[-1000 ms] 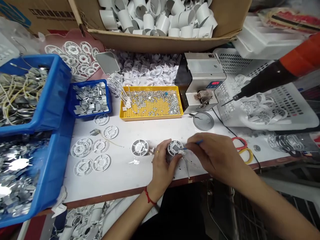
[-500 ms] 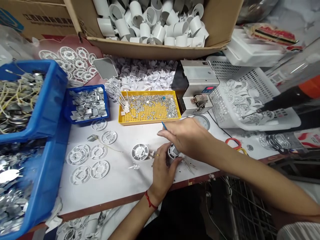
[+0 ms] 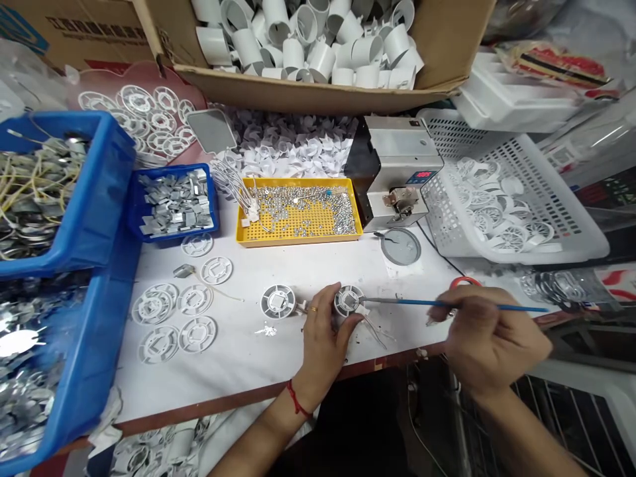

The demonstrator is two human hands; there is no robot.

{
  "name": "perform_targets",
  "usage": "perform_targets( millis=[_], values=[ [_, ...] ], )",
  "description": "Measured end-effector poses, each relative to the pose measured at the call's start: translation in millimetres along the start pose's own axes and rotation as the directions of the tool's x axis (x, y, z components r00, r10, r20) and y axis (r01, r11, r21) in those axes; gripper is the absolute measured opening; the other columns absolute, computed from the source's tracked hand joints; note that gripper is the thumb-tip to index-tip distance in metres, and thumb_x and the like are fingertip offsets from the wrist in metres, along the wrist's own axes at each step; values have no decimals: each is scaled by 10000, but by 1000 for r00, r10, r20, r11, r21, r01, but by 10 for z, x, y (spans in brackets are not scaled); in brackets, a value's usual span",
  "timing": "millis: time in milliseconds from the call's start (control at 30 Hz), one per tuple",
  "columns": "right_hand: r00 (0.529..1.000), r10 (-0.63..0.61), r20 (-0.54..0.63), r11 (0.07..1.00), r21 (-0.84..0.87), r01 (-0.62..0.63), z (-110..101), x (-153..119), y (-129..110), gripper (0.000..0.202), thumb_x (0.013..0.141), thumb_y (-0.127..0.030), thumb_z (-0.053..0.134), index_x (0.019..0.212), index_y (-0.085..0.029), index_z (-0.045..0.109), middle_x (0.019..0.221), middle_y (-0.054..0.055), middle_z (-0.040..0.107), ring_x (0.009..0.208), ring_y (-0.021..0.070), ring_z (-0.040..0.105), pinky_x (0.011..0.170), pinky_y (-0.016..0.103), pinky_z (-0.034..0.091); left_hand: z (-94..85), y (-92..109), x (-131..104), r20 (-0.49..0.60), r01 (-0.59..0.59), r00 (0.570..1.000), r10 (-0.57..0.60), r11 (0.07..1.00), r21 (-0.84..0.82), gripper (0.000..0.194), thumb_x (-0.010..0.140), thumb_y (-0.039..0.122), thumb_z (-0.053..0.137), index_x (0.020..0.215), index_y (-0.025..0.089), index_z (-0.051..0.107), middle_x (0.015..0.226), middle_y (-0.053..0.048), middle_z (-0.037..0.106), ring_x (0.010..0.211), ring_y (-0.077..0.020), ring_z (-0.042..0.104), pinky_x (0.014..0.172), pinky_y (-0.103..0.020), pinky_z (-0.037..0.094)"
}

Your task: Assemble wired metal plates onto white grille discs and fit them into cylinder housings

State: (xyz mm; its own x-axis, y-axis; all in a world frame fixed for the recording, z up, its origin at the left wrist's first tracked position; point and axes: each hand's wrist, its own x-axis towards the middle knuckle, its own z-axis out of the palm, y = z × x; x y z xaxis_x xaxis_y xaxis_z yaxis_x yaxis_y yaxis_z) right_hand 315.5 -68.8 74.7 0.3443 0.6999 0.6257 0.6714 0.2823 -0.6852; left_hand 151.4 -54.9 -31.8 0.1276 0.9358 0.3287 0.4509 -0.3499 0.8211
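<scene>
My left hand (image 3: 325,331) is closed around a round white plastic fitting (image 3: 348,300) with a grey square centre, holding it against the table. Thin wires run from its right side. In my right hand (image 3: 489,338) is a slim blue-handled brush (image 3: 412,301), pinched between the fingers and lying almost level. The brush's dark tip points left and reaches the fitting's right edge; whether it touches is hard to tell. Left of my left hand stands a similar fitting (image 3: 278,301) with a spoked white ring on top. A shallow grey dish (image 3: 400,246) sits behind the brush.
Several white rings (image 3: 197,334) lie at the left beside blue bins (image 3: 112,199) of metal parts. Behind are a yellow tray (image 3: 298,242) of small screws, a metal machine (image 3: 402,149), a white basket (image 3: 551,255) and a cardboard box (image 3: 318,99) of white cups.
My right hand has moved right, away from above the fitting, and the brush has swung from steep to nearly level. The grey dish is now uncovered. My left hand keeps its hold.
</scene>
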Motion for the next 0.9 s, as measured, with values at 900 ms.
perform_targets(
  millis=[900],
  values=[
    [620,779,89,393,701,-595,1075,-524,126,371,879,-525,547,910,-167,640,746,19,678,739,172,658,776,372,502,-58,358,340,107,403,915,-389,887,-225,195,912,279,487,1078,205,556,1067,-66,675,990,-185,644,844,-333,518]
  ],
)
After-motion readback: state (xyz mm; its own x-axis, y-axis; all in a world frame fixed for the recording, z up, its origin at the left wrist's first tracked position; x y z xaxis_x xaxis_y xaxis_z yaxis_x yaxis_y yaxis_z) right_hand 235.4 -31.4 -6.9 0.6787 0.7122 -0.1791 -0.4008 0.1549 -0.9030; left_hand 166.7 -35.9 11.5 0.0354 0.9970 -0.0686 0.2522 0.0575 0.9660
